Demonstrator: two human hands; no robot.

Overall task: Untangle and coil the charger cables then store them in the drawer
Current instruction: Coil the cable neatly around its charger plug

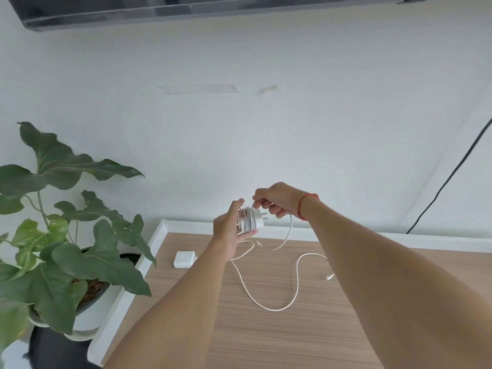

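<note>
White charger brick (249,221) is being gripped by the left hand (229,233) as a winding core; the right hand (277,199) is pinching its cable (290,227) taut. Below both hands, a second cable (266,308) and adapter (185,259) are lying on the worktop (292,336).

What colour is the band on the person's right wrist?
Red: a thin cord bracelet, seen best in the head view, the only one.

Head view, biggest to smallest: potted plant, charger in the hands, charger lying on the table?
Largest: potted plant, by far.
Then: held charger and table charger look alike; the held one is nearer the camera, so unranked.
</note>
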